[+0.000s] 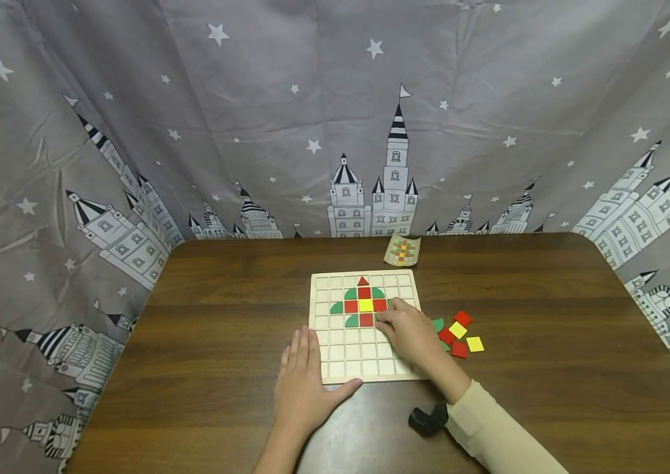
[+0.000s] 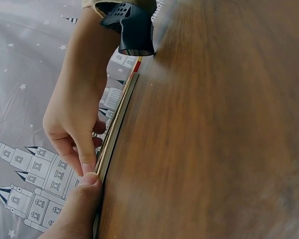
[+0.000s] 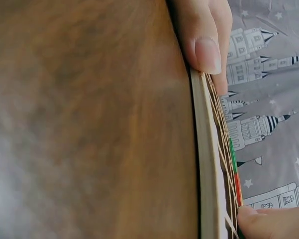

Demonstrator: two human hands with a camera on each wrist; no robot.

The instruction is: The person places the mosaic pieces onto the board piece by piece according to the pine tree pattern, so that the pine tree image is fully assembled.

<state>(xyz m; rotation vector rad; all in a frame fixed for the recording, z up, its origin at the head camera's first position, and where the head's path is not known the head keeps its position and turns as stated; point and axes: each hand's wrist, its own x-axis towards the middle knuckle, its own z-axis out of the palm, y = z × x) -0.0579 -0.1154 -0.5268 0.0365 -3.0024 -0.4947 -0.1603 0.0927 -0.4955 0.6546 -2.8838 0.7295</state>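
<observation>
A pale wooden grid board (image 1: 354,352) lies on the table, bearing a pattern of red, green and yellow tiles. The pattern has a red triangle (image 1: 363,281) on top, a yellow square (image 1: 366,305) in the middle and rounded green tiles (image 1: 337,308) at its sides. My left hand (image 1: 304,392) rests at the board's lower left corner, fingers straight along the left side, thumb by the near edge. With thumb and forefinger, my right hand (image 1: 411,331) pinches a green tile (image 1: 377,317) at the pattern's lower right; the fingers hide most of it.
Loose red, yellow and green tiles lie right of the board, among them a yellow square (image 1: 474,344). A curled pattern card (image 1: 403,250) sits behind the board. Near the right sleeve is a black wrist device (image 1: 428,420). A grey castle-print curtain (image 1: 311,99) hangs behind the table.
</observation>
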